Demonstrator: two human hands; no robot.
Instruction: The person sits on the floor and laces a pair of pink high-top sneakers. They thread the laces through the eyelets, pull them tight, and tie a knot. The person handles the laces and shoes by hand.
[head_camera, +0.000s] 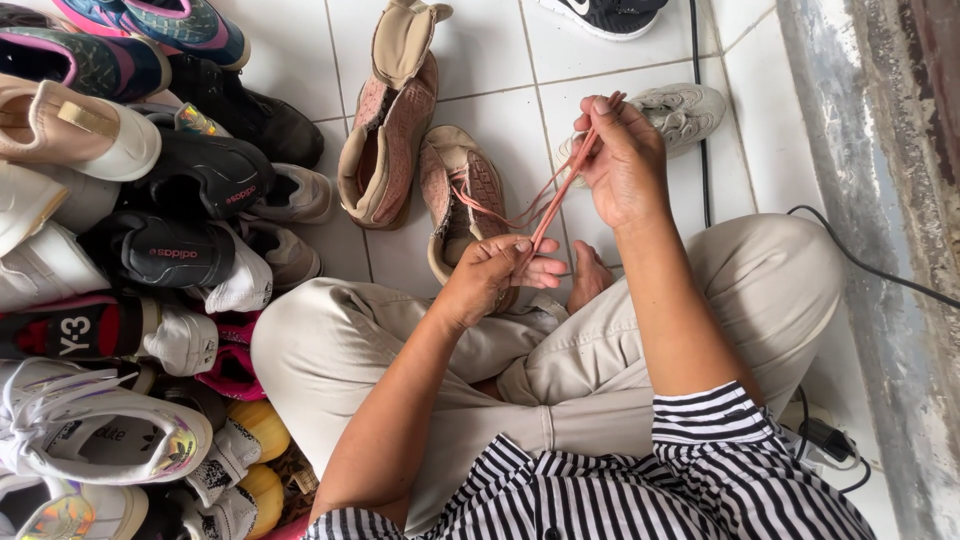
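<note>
A pink lace (565, 185) is stretched between my two hands. My right hand (622, 160) pinches its upper end above my knee. My left hand (495, 272) grips the lower part, close to a pink knit shoe (462, 195) that lies on the white tiles in front of my crossed legs; the lace runs into that shoe's eyelets. Its partner, a second pink shoe (390, 125), lies just to the left with its beige tongue pulled out.
A heap of sneakers (130, 250) in black, white and bright colours fills the left side. A grey-white shoe (685, 112) sits behind my right hand. A black cable (700, 150) runs along the tiles to a plug (825, 440). A rough wall (900, 200) borders the right.
</note>
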